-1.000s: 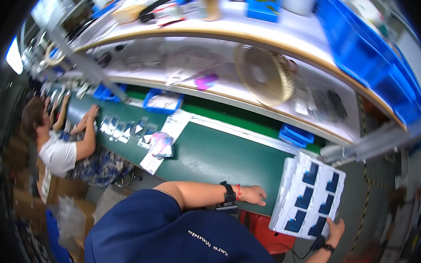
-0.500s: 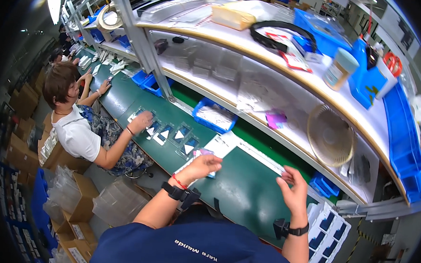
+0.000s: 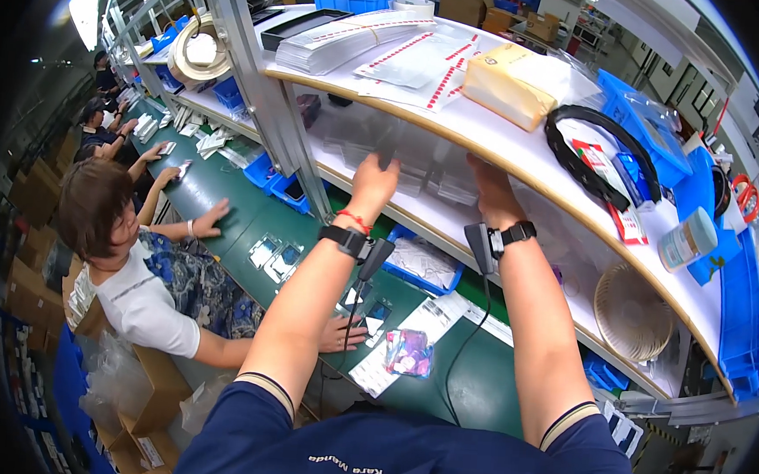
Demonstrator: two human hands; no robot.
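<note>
Two bare hands reach beneath the upper shelf (image 3: 464, 136) and over the lower shelf (image 3: 416, 211) of a workshop rack, where clear plastic packages (image 3: 415, 168) lie between and beyond the fingers. The left hand (image 3: 372, 191), a red cord at its wrist, has its thumb and fingers slightly parted at the near left side of the packages; whether they grip one cannot be told. The right hand (image 3: 496, 201) is across from it, its fingers curving into the shade at the packages' right; their opening and any hold are unclear. Below, a blue bin (image 3: 456, 278) of white packets sits near the forearms. On the green counter (image 3: 496, 387), a pink-and-purple packet (image 3: 410, 354) rests on white paper (image 3: 375, 374). At left, a co-worker in a white top (image 3: 154, 297) rests one hand (image 3: 341, 334) on the counter, just beside small dark-and-white pieces (image 3: 378, 313). A round basket (image 3: 634, 313) stands farther right on the lower shelf.
</note>
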